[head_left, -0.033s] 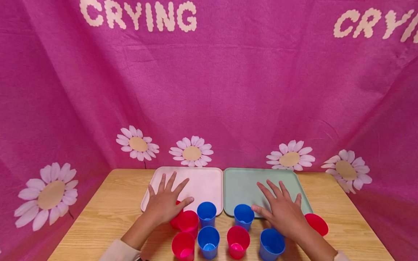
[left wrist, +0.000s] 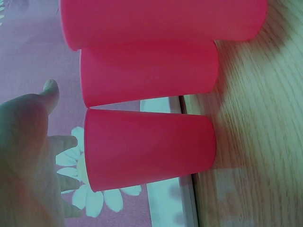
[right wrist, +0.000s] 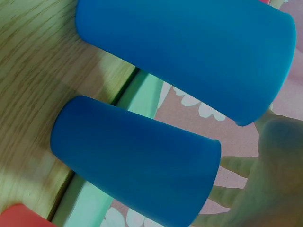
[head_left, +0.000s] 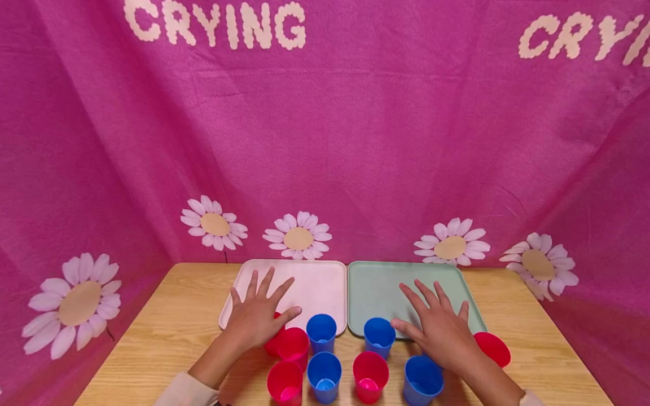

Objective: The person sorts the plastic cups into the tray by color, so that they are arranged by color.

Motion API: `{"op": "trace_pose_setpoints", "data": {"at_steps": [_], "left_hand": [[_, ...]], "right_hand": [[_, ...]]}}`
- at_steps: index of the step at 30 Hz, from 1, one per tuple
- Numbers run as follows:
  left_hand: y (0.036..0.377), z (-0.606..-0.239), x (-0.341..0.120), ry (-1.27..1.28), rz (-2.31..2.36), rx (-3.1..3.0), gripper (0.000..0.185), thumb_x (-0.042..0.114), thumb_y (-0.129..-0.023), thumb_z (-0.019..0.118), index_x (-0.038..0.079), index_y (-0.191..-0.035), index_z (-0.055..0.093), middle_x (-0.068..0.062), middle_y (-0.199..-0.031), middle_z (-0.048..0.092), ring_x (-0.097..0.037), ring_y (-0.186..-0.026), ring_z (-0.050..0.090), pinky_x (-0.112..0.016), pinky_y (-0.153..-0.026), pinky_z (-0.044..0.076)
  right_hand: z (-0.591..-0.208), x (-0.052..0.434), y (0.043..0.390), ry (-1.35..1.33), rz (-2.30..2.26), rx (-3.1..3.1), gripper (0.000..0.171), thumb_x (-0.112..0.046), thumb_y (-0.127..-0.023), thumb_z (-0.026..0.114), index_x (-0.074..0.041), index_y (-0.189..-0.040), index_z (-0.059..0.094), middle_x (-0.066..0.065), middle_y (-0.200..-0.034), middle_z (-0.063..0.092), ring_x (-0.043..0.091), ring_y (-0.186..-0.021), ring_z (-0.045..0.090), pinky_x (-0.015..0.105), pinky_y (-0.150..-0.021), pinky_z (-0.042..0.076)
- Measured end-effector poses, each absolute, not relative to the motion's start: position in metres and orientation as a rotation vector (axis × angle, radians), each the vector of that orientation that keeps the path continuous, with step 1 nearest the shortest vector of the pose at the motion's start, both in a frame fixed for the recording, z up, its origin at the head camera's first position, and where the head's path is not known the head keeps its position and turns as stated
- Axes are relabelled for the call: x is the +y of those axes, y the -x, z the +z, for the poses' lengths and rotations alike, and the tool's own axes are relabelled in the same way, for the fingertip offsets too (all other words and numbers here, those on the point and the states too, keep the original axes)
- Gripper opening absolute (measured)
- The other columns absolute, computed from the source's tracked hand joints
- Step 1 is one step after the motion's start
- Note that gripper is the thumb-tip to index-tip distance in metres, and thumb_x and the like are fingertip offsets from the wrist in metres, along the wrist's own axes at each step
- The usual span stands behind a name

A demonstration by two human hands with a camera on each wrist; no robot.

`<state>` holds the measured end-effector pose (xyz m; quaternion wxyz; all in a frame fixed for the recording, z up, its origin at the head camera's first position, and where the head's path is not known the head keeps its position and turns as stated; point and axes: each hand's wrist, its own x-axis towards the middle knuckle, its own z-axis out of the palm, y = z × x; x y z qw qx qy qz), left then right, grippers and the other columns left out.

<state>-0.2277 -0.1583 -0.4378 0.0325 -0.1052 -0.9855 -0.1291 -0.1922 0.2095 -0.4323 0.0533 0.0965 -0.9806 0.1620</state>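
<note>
With fingers spread, my left hand [head_left: 256, 318] hovers above the red cups at the left, holding nothing. Three red cups stand there: a front one [head_left: 284, 383], a middle one [head_left: 293, 345] and one partly hidden by the hand. In the left wrist view, a red cup [left wrist: 149, 149] stands beside my fingers. My right hand [head_left: 440, 332], also spread and holding nothing, is over the right-hand cups. Close to it stand a blue cup [head_left: 379, 337], a front blue cup [head_left: 424, 379] and a red cup [head_left: 492, 349]. The right wrist view shows a blue cup [right wrist: 137, 158] near the fingers.
Between the hands stand two blue cups, one behind [head_left: 321, 334] and one in front [head_left: 324, 376], and a red cup [head_left: 370, 378]. Behind the cups, a pink tray [head_left: 320, 282] and a green tray [head_left: 373, 282] lie side by side. A magenta cloth [head_left: 355, 141] hangs behind the wooden table [head_left: 152, 338].
</note>
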Motion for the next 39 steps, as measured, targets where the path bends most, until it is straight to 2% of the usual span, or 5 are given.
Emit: {"op": "trace_pose_setpoints", "data": {"at_steps": [11,25,34,39], "left_hand": [[0.231,-0.44,-0.16,0.312,-0.407,-3.025,0.077,0.071,-0.092,0.053,0.036,-0.159,0.039,-0.014,-0.171,0.02,-0.05,-0.155,0.009,-0.085,-0.108,0.004],[0.234,-0.435,-0.163,0.325,-0.405,-3.003,0.076,0.071,-0.093,0.052,0.035,-0.159,0.039,-0.015,-0.17,0.02,-0.051,-0.155,0.008,-0.084,-0.108,0.004],[0.235,-0.433,-0.164,0.313,-0.413,-3.007,0.076,0.07,-0.093,0.053,0.034,-0.159,0.04,-0.016,-0.17,0.022,-0.051,-0.155,0.009,-0.085,-0.108,0.004],[0.235,-0.433,-0.164,0.312,-0.411,-3.002,0.076,0.069,-0.093,0.054,0.034,-0.159,0.04,-0.016,-0.17,0.022,-0.051,-0.155,0.009,-0.084,-0.108,0.005]], "right_hand": [[-0.433,0.21,0.197,-0.267,0.474,-3.018,0.088,-0.076,-0.09,0.053,-0.023,-0.159,0.04,0.022,-0.161,0.036,0.056,-0.148,0.02,0.092,-0.097,0.008],[-0.433,0.209,0.205,-0.296,0.442,-2.981,0.085,-0.075,-0.091,0.053,-0.023,-0.158,0.043,0.022,-0.159,0.04,0.056,-0.147,0.024,0.091,-0.097,0.01],[-0.43,0.208,0.204,-0.301,0.448,-2.974,0.079,-0.065,-0.093,0.061,-0.021,-0.157,0.044,0.022,-0.158,0.041,0.057,-0.147,0.026,0.091,-0.097,0.01],[-0.428,0.21,0.202,-0.293,0.455,-2.984,0.083,-0.07,-0.093,0.057,-0.021,-0.158,0.043,0.022,-0.159,0.041,0.056,-0.147,0.025,0.091,-0.098,0.009]]}}
